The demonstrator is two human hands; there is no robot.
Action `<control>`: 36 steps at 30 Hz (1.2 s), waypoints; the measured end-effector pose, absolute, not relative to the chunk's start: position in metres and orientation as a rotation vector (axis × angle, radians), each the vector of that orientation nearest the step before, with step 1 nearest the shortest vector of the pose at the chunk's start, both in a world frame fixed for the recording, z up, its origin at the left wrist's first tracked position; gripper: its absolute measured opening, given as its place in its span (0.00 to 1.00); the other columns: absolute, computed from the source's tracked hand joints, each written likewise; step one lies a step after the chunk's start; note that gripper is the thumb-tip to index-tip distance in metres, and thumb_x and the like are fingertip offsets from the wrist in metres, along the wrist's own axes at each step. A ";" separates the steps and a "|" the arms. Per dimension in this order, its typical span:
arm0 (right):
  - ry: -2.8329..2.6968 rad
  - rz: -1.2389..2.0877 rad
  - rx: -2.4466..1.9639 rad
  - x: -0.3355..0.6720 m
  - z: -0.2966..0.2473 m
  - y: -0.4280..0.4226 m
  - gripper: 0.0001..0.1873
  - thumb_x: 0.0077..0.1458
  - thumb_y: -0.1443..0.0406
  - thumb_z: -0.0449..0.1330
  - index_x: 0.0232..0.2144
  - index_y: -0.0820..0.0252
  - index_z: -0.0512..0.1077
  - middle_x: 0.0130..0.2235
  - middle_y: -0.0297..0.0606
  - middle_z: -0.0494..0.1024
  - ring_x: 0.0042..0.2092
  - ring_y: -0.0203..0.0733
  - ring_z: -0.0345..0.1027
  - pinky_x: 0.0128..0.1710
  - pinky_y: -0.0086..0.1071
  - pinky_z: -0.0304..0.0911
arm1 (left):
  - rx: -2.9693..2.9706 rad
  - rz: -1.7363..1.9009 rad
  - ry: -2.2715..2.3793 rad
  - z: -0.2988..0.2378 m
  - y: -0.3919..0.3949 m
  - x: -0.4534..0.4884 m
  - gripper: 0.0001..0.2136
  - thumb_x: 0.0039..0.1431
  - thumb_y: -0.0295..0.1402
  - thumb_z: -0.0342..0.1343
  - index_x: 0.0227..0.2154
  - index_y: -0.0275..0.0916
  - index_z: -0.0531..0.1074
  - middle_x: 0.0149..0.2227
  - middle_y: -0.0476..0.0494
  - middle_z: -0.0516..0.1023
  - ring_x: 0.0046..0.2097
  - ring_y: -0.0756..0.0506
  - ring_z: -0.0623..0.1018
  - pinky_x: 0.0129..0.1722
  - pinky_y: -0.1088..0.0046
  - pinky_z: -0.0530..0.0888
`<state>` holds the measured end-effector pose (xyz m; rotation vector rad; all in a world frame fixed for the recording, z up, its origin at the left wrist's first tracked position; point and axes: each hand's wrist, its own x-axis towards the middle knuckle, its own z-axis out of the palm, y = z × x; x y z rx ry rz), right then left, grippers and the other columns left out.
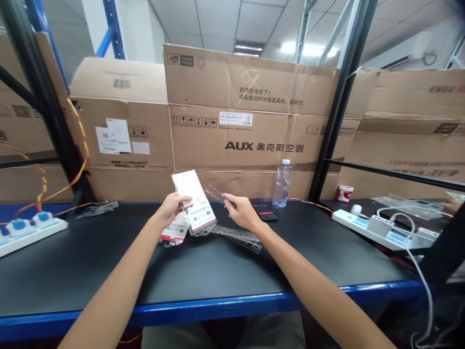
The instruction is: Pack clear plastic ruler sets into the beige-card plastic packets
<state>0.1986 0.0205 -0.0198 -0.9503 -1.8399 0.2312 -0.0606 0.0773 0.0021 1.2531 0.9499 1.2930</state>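
My left hand (172,207) is closed on the edge of a white ruler-set packet (196,199) with black print, held tilted above the table. Pinched in my right hand (238,209) is a small clear ruler (214,193), its far end close to the packet's right side. Beneath my hands, a red-and-white packet (175,230) lies on the dark tabletop. Several clear plastic rulers (241,237) lie beside it, partly covered by the white packet and my right hand.
A phone (264,209) and a water bottle (282,184) stand behind my right hand. Power strips (32,232) with cables lie left and right. Cardboard (236,160) walls the back; a red-and-white tub (345,193) sits at right. Another person's hand (452,206) shows at the far right edge.
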 end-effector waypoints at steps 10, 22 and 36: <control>-1.894 0.094 -1.043 0.198 -0.017 0.020 0.15 0.64 0.59 0.53 0.43 0.52 0.79 0.36 0.39 0.80 0.37 0.45 0.71 0.42 0.36 0.63 | 1.207 1.345 0.950 0.005 0.079 -0.066 0.17 0.37 0.27 0.68 0.35 0.31 0.78 0.35 0.38 0.82 0.34 0.43 0.80 0.32 0.69 0.77; -2.069 0.086 -1.272 0.199 -0.021 0.021 0.07 0.50 0.59 0.65 0.27 0.56 0.78 0.29 0.34 0.78 0.30 0.38 0.68 0.32 0.30 0.58 | 0.909 1.632 1.078 0.011 0.088 -0.088 0.12 0.37 0.22 0.62 0.29 0.35 0.72 0.26 0.47 0.76 0.26 0.48 0.75 0.25 0.74 0.73; -2.118 0.145 -1.285 0.200 -0.024 0.022 0.13 0.44 0.60 0.70 0.36 0.53 0.78 0.36 0.34 0.80 0.36 0.43 0.73 0.36 0.32 0.61 | 0.939 1.620 1.095 0.006 0.093 -0.091 0.12 0.37 0.23 0.63 0.30 0.33 0.72 0.28 0.46 0.76 0.27 0.48 0.76 0.26 0.74 0.74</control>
